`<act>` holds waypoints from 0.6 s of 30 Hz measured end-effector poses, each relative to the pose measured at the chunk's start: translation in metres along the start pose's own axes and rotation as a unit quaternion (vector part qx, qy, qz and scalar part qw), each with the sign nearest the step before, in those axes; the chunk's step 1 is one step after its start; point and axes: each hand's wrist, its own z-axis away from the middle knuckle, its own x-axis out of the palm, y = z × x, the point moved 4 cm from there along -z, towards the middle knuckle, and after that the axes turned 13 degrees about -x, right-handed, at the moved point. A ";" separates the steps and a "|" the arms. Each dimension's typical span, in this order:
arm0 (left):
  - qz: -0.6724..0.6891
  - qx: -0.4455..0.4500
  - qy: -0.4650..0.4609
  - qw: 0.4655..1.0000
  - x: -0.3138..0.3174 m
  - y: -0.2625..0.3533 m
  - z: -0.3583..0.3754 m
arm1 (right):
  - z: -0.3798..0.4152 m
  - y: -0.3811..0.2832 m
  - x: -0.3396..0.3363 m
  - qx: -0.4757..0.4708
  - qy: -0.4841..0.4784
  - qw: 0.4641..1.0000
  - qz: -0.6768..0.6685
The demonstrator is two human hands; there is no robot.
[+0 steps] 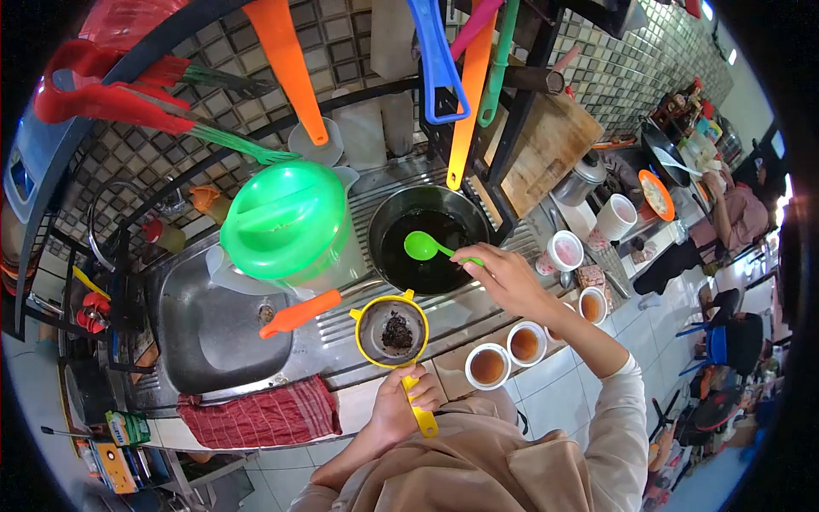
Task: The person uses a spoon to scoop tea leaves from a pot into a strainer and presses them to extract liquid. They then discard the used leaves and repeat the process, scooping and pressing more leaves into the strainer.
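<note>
My left hand (407, 399) is closed around the handle of a yellow-rimmed strainer (375, 328), whose mesh holds a clump of dark wet tea leaves (397, 331). In my right hand (503, 275) is the handle of a green ladle (421, 246). The ladle's bowl is over a dark pan (384, 224) of dark brown liquid on the ribbed drainboard. Close to my right forearm stand paper cups of brown tea, among them a near cup (487, 367), a second cup (526, 343) and a farther cup (592, 305).
A green-lidded pitcher (288, 218) stands between the pan and the steel sink (226, 333). An orange-handled utensil (300, 313) lies by the sink, and a red cloth (260, 413) drapes over the counter edge. Stacked cups (612, 220) stand right. Another person (740, 213) is at far right.
</note>
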 end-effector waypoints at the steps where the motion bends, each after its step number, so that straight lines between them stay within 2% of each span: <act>1: 0.004 -0.007 -0.011 1.000 -0.002 0.000 -0.001 | -0.001 -0.001 -0.001 -0.002 0.020 1.000 -0.009; 5: 0.012 -0.007 -0.032 0.999 -0.001 -0.001 0.000 | -0.005 0.003 0.000 -0.008 0.031 0.999 -0.027; 7: 0.018 -0.002 -0.038 0.999 -0.005 -0.001 -0.001 | -0.005 0.004 -0.003 0.035 0.078 0.994 -0.063; 9: 0.025 0.009 -0.051 0.998 -0.004 -0.001 -0.002 | -0.003 0.008 -0.004 -0.003 0.087 0.994 -0.069; 11: 0.007 0.012 -0.013 1.000 -0.005 -0.002 0.000 | 0.002 0.019 -0.004 0.094 0.114 0.979 -0.139; 12: 0.011 0.026 -0.015 0.999 -0.005 -0.001 0.000 | 0.001 0.020 -0.003 0.084 0.104 0.980 -0.145; 15: 0.017 0.021 -0.007 1.000 -0.007 -0.003 0.000 | 0.004 0.022 -0.008 0.079 0.195 0.950 -0.228; 16: 0.018 0.014 -0.009 1.000 -0.007 -0.003 0.000 | 0.005 0.020 -0.009 0.075 0.188 0.951 -0.232; 18: 0.019 0.015 -0.013 1.000 -0.008 -0.003 0.000 | 0.011 0.019 -0.016 0.116 0.242 0.921 -0.282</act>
